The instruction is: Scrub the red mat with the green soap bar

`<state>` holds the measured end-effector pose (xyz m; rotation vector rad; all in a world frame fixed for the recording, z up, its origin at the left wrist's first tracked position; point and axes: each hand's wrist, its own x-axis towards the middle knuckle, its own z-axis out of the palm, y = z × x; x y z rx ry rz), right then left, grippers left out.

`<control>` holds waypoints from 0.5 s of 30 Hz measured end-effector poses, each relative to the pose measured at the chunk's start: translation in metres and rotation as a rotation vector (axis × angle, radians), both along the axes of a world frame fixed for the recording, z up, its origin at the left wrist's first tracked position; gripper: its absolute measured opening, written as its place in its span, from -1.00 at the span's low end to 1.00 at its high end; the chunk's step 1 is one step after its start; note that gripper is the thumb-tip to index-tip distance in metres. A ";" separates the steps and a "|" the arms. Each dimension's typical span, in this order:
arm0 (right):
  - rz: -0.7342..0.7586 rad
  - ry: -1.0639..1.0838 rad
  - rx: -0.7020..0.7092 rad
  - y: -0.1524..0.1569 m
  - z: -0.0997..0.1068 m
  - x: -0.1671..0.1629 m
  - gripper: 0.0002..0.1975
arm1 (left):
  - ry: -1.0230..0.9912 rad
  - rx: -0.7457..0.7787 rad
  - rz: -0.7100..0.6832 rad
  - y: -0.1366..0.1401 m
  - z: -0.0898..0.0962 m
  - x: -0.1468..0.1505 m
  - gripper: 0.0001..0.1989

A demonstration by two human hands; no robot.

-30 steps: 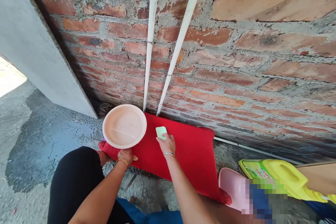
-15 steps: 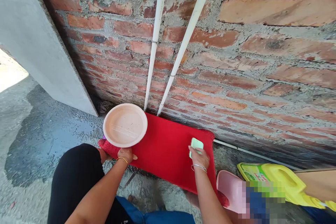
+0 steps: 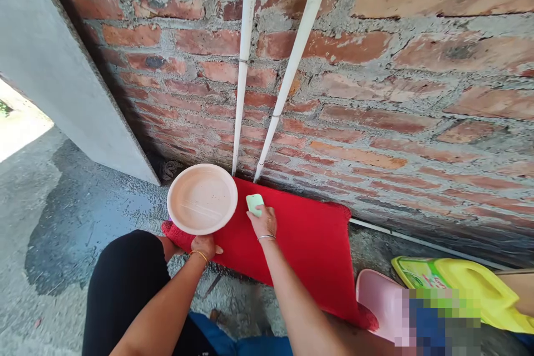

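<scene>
Wet concrete floor (image 3: 79, 217) lies at the left beside one grey slab (image 3: 75, 61), cut off by the frame. One pale basin (image 3: 204, 196) sits over the left part of the red cloth (image 3: 312, 245), its rim hiding the fingers of the left hand (image 3: 205, 245), so I cannot tell whether they grip. Two upright white pipes (image 3: 247, 16) line the brick wall (image 3: 359, 83) behind. Farther right, the right hand (image 3: 266, 223) grips one pale green block (image 3: 254, 201) over the cloth, which stretches bare to its right edge. Beyond lie one half-pixelated pink container (image 3: 377, 295) and one yellow jug (image 3: 454, 275).
</scene>
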<state>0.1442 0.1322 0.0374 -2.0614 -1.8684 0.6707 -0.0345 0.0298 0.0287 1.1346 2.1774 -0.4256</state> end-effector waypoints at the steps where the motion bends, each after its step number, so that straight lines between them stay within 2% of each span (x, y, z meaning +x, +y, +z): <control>1: 0.079 -0.031 -0.009 0.003 0.004 -0.014 -0.68 | 0.001 -0.002 0.001 0.000 -0.001 0.000 -0.38; 5: 0.292 -0.156 -0.062 0.012 0.015 -0.038 -0.68 | -0.012 -0.011 -0.007 0.002 -0.003 0.000 -0.38; 8: 0.305 -0.186 -0.104 0.017 0.018 -0.026 -0.63 | -0.016 -0.022 -0.003 0.003 -0.003 0.001 -0.40; 11: 0.170 -0.172 -0.136 0.020 0.016 0.011 -0.61 | -0.005 -0.004 0.002 0.002 -0.003 0.002 -0.41; 15: -0.164 -0.107 -0.125 0.014 0.005 0.092 -0.55 | -0.023 0.031 -0.020 0.000 -0.001 0.001 -0.38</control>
